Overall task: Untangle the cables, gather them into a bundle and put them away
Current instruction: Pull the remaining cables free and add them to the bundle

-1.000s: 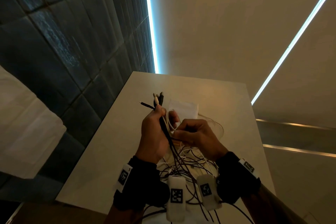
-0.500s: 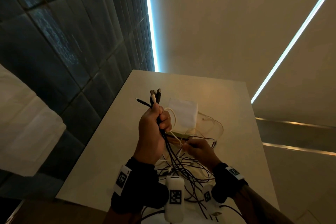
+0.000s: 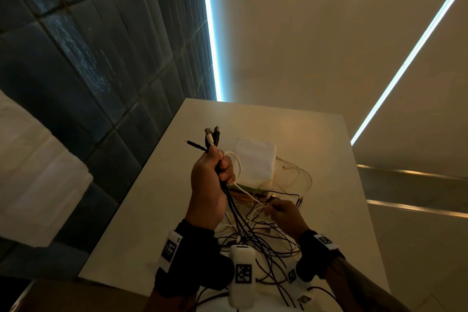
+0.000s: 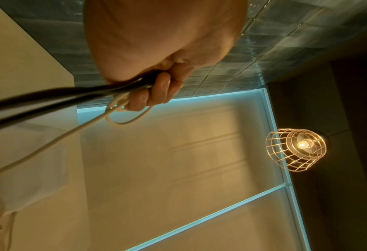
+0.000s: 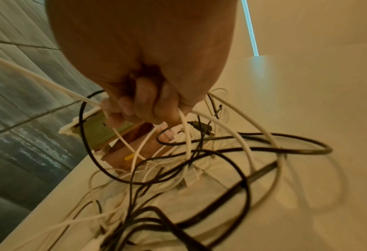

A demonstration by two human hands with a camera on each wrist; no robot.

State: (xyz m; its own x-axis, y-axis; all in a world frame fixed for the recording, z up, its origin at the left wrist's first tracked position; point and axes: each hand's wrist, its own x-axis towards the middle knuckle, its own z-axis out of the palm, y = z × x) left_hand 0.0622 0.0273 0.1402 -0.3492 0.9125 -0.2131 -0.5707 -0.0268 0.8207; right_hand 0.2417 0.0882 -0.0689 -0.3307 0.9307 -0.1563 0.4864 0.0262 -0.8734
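Dim light falls on a pale counter (image 3: 162,210) where loose cables (image 3: 255,238) lie tangled, their plug ends fisted upright in the left hand (image 3: 207,185). The right hand (image 3: 281,213) pinches a white cable (image 3: 247,194) low down; pulling hard could tighten a knot or drag loops against the box (image 5: 133,146) behind.
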